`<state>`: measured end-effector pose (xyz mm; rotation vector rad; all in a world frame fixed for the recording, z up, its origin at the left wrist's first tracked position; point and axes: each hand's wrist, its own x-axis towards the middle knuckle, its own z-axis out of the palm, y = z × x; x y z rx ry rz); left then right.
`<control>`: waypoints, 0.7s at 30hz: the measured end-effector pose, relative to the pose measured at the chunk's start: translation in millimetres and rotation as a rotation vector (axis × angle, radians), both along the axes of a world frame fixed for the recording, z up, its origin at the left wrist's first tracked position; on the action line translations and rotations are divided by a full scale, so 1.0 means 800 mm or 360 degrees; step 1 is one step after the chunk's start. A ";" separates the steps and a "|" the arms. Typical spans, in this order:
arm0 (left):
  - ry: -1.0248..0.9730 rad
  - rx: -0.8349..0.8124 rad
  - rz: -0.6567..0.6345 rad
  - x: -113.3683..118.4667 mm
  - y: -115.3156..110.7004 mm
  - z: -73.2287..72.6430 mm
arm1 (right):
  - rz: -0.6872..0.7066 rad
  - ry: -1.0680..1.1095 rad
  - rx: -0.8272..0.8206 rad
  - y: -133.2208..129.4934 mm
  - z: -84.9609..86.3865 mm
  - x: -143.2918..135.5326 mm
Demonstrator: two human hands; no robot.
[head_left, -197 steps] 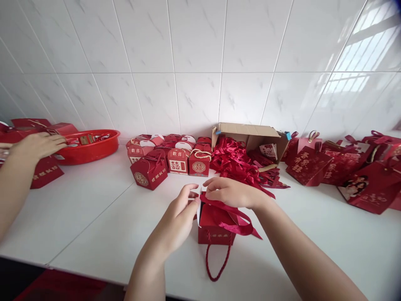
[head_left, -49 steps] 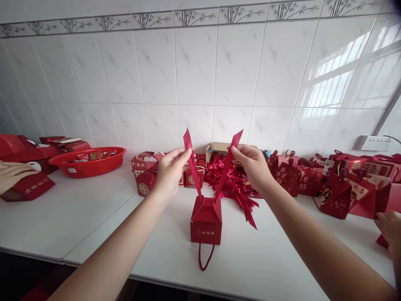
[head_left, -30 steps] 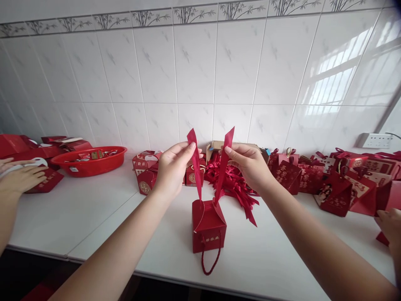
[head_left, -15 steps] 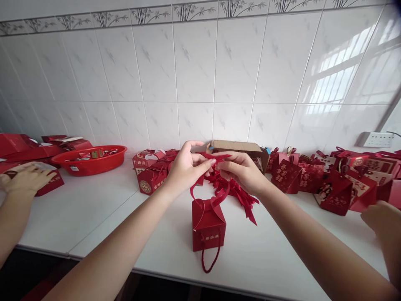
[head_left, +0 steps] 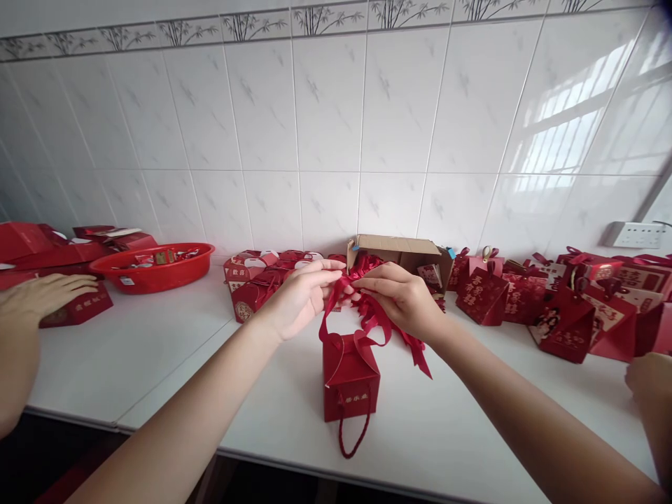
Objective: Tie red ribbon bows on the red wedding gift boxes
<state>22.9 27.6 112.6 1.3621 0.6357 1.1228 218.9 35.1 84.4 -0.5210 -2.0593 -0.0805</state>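
Observation:
A small red gift box (head_left: 351, 381) with gold lettering stands upright on the white counter, its dark red cord handle (head_left: 354, 448) hanging down the front. Red ribbon (head_left: 328, 315) rises in loops from the top of the box. Above the box, my left hand (head_left: 304, 297) pinches the ribbon between thumb and fingers. Close on its right, my right hand (head_left: 402, 301) grips the ribbon too, fingertips pressed together. The fingers partly hide where the ribbon strands cross. Behind my hands, a heap of loose red ribbons (head_left: 417, 353) spills from an open cardboard box (head_left: 402, 245).
Several finished red boxes (head_left: 564, 325) crowd the right side, and more (head_left: 255, 297) stand left of centre. A red basin (head_left: 157, 280) holds small packets. Another person's hand (head_left: 52, 297) rests on a box at the left; a further hand (head_left: 651, 378) is at the right edge.
My hands have shifted slightly lower, and the fingers have changed their hold on the ribbon. The hand at the left has moved over its box; the one at right has moved rightward.

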 end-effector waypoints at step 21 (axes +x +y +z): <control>0.1743 0.0693 0.1144 -0.164 0.009 -0.140 | -0.1364 0.0267 -0.1248 -0.050 -0.159 0.130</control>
